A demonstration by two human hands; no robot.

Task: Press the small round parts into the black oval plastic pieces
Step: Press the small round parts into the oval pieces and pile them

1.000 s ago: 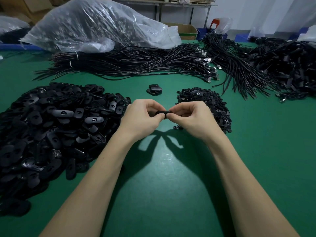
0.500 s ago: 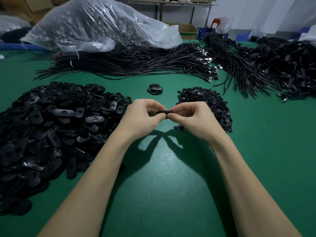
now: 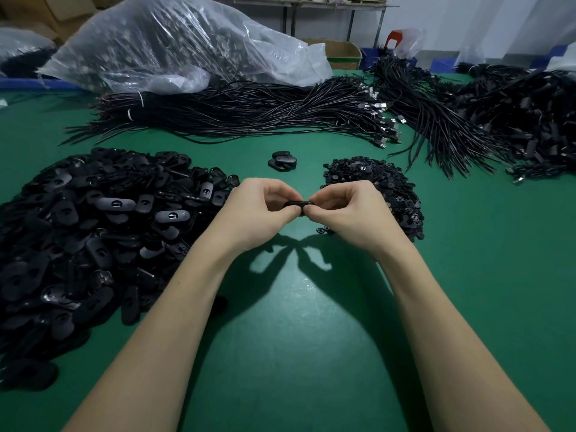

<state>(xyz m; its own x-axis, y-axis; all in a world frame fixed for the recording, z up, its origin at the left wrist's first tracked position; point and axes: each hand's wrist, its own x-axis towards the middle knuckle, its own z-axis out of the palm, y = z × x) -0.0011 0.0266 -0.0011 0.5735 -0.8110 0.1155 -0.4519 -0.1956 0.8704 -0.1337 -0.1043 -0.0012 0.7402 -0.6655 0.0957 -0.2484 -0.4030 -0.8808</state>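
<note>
While the black oval piece is pinched between left hand and right hand, the hidden round part could be seated crooked by uneven thumb pressure.

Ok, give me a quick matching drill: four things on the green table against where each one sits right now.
Things:
1. oval piece pile
2. round part pile
3. small finished stack
4. clear plastic bag

Places:
a. far left, behind the cables
b. just beyond the hands, mid-table
c. right of the right hand
d. left of the left hand

Pairs: 1-d, 2-c, 3-b, 4-a
</note>
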